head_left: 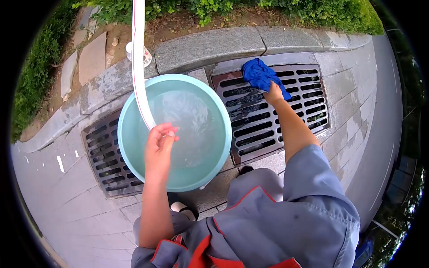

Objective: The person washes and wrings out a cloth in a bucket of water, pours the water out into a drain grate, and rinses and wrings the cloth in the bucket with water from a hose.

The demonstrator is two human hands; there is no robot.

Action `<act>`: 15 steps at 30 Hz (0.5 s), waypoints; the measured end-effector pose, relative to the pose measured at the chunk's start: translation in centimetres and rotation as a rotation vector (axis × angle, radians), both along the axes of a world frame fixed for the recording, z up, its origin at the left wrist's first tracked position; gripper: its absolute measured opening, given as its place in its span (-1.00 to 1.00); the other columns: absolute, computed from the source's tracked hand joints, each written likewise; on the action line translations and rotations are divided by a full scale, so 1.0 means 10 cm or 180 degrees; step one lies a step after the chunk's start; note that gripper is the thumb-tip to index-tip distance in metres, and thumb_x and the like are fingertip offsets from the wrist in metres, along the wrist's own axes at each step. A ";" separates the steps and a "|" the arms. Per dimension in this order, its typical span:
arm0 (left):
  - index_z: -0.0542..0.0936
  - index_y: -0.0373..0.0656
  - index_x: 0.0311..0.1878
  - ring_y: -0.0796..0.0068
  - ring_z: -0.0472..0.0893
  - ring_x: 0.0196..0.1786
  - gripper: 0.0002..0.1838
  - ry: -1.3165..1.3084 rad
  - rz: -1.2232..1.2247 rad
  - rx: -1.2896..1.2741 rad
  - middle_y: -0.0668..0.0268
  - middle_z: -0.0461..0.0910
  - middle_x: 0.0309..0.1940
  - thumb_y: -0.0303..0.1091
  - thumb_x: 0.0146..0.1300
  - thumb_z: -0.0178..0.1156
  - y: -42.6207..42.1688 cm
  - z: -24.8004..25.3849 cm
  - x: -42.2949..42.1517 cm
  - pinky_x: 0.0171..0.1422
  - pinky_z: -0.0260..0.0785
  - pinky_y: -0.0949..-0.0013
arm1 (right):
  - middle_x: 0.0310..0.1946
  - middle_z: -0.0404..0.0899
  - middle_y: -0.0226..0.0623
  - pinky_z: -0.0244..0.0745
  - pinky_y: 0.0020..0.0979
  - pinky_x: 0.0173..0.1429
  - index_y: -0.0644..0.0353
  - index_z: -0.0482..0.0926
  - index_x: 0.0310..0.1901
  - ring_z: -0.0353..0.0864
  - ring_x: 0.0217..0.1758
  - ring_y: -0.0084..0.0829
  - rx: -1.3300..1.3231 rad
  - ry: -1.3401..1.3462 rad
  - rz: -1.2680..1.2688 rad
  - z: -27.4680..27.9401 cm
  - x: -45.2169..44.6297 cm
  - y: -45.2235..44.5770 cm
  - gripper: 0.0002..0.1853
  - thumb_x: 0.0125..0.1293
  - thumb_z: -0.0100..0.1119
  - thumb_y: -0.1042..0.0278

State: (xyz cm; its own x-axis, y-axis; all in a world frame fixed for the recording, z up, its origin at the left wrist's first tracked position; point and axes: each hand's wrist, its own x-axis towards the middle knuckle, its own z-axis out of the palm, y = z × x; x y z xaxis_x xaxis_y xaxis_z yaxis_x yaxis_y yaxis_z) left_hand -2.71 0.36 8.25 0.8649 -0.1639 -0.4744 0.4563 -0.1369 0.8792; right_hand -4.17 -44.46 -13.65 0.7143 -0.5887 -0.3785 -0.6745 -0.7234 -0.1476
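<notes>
Watching head view: right hand (273, 94) grasping blue cloth (259, 73) at near edge, on or just above drain grate (274, 129), right of basin (126, 129). Cloth's long axis slants far-left to near-right; bulk lies ahead of my right fingers, that hand nearer. Left hand (160, 139) curled round white hose (139, 53), over basin water (192, 120).

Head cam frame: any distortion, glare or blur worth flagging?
Head view: strong fisheye, black corners, road at right bowed. Head view: daylight, pale reflections on the water in the basin. Head view: blue cloth and drain grate beneath look sharp, without obvious blur.
</notes>
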 end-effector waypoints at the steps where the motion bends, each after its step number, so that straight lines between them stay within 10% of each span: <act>1: 0.50 -0.17 0.08 0.52 0.56 -0.15 -0.76 0.0031 0.0066 0.0101 0.28 0.60 -0.09 -0.34 0.40 0.12 -0.01 -0.03 -0.06 0.09 0.37 0.39 | 0.45 0.13 -0.16 0.20 -0.19 0.48 0.10 0.08 0.45 0.12 0.50 -0.14 0.0135 0.0159 -0.0034 -0.14 0.01 -0.03 -0.11 0.12 0.33 0.22; 10: 0.51 -0.16 0.04 0.53 0.55 -0.18 -0.81 0.0043 0.0188 0.0676 0.28 0.59 -0.13 -0.41 0.41 0.07 -0.12 0.03 -0.46 0.10 0.39 0.37 | 0.54 -0.06 -0.32 0.10 -0.13 0.51 -0.03 -0.16 0.52 -0.04 0.57 -0.24 0.0222 0.0247 -0.0054 -0.51 0.64 -0.29 0.10 0.05 0.42 0.24; 15: 0.51 -0.17 0.04 0.52 0.55 -0.17 -0.81 0.0112 0.0232 0.0600 0.27 0.59 -0.13 -0.41 0.41 0.06 -0.27 0.06 -0.50 0.12 0.40 0.35 | 0.05 0.61 -0.31 0.48 -0.19 0.12 0.04 0.33 0.26 0.66 0.07 -0.31 -0.0322 0.0541 0.0348 -0.66 0.34 -0.17 -0.62 0.43 -0.16 0.37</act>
